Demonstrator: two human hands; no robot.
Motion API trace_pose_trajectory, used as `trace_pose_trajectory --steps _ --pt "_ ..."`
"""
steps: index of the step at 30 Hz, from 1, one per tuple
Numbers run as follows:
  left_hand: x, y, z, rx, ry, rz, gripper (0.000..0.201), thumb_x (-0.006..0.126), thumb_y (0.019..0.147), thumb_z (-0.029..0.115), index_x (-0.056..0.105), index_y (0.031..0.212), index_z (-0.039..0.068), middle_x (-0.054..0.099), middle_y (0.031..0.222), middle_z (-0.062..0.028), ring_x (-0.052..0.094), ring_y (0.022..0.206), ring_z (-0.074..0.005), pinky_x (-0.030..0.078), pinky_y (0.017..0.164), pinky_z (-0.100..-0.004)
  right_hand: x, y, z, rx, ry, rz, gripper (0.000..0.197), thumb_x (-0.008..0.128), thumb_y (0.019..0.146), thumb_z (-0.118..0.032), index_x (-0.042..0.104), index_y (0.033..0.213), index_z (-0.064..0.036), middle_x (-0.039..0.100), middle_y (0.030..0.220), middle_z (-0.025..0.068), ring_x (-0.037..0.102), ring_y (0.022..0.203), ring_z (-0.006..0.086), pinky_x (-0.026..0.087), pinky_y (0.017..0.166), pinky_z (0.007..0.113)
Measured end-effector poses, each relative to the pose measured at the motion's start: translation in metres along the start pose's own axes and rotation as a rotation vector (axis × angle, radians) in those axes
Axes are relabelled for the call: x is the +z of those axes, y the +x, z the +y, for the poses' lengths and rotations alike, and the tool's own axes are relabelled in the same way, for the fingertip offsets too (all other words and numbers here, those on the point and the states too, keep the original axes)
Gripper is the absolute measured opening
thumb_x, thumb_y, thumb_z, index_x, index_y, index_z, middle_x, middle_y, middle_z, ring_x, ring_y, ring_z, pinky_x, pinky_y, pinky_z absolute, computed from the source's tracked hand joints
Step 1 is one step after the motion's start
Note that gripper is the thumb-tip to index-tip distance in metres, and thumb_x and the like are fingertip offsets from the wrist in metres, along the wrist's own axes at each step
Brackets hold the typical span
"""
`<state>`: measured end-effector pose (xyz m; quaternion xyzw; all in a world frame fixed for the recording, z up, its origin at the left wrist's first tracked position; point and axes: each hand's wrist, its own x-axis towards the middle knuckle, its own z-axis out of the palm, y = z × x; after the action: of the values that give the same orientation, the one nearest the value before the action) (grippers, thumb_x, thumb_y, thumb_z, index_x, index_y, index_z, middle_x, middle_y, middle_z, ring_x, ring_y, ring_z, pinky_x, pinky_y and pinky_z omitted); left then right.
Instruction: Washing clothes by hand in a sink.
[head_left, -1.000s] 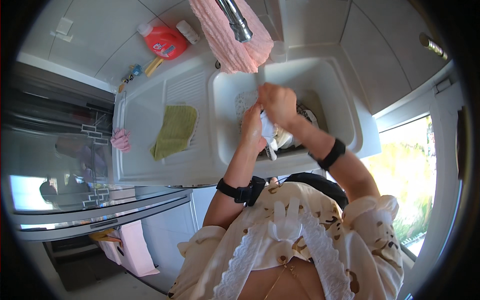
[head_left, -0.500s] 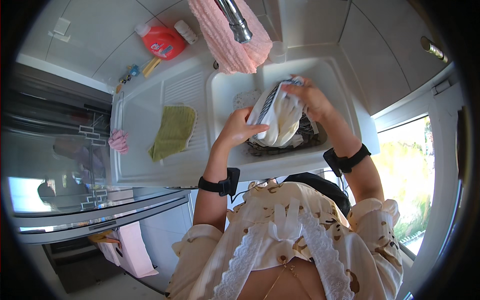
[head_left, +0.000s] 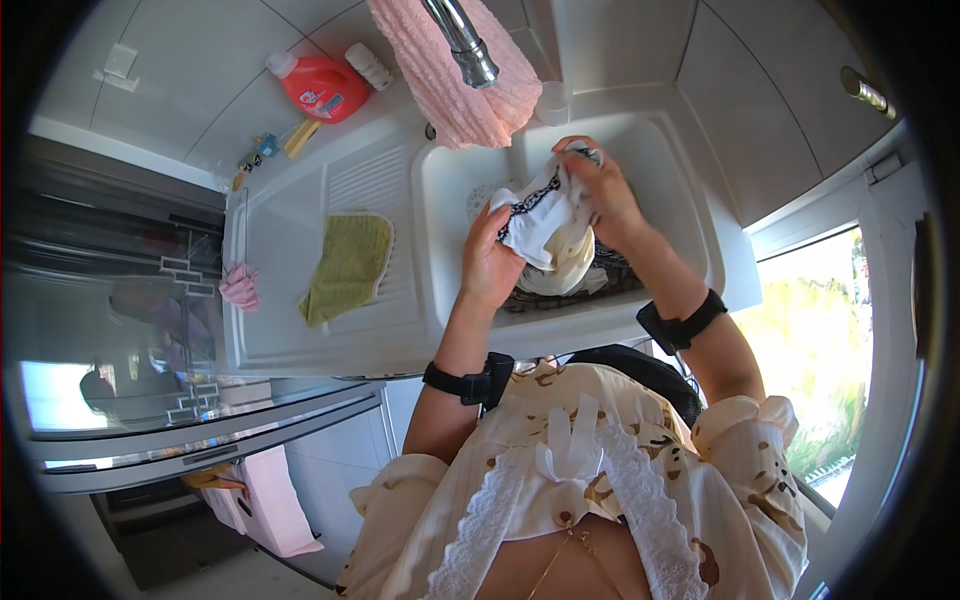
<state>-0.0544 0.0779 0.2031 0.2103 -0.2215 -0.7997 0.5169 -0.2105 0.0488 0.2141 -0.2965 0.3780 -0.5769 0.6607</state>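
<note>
White cloth with dark patterned trim (head_left: 541, 224) is held over a white sink basin (head_left: 657, 170), its left end gripped in a person's left hand (head_left: 490, 265), its right end in the right hand (head_left: 612, 200). Left of the basin, a green cloth (head_left: 350, 262) lies flat.

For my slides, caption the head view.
Left hand and right hand hold a dark-trimmed white cloth over a sink basin, a green cloth lying to the left.

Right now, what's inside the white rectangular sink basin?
The white rectangular sink basin holds dark patterned fabric, below the white cloth with black-patterned trim in your left hand and right hand. The cloth partly hides that fabric; what's underneath can't be seen.
</note>
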Motion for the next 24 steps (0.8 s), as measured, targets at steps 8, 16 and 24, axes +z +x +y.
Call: trace_pose_trajectory --steps 8,16,24 --pt "-0.019 0.011 -0.030 0.069 -0.087 -0.042 0.045 0.032 0.088 0.036 0.034 0.121 0.006 0.037 0.122 -0.0093 0.031 0.117 -0.0192 0.027 0.096 -0.0350 0.043 -0.023 0.052 -0.582 -1.085 0.057 0.022 0.050 0.079 -0.026 0.056 0.077 -0.0047 0.056 0.068 0.0159 0.055 0.059 0.0304 0.044 0.056 0.038" --pt "-0.016 0.008 -0.015 0.088 -0.005 0.109 0.052 0.032 0.087 0.040 0.028 0.125 0.005 0.033 0.126 -0.0095 0.025 0.120 -0.0200 0.018 0.100 -0.0352 0.080 -0.038 0.055 -0.673 -1.017 0.191 0.020 0.054 0.073 -0.025 0.054 0.079 -0.0062 0.057 0.072 0.0143 0.056 0.064 0.0328 0.044 0.056 0.041" --pt "-0.017 -0.002 -0.024 0.023 0.170 0.180 0.046 0.035 0.088 0.036 0.032 0.123 0.007 0.039 0.121 -0.0056 0.040 0.111 -0.0171 0.030 0.093 -0.0346 0.037 0.027 0.046 -0.005 -0.367 0.194 0.022 0.056 0.075 -0.022 0.050 0.073 -0.0009 0.051 0.061 0.0031 0.045 0.051 0.0099 0.040 0.049 0.027"
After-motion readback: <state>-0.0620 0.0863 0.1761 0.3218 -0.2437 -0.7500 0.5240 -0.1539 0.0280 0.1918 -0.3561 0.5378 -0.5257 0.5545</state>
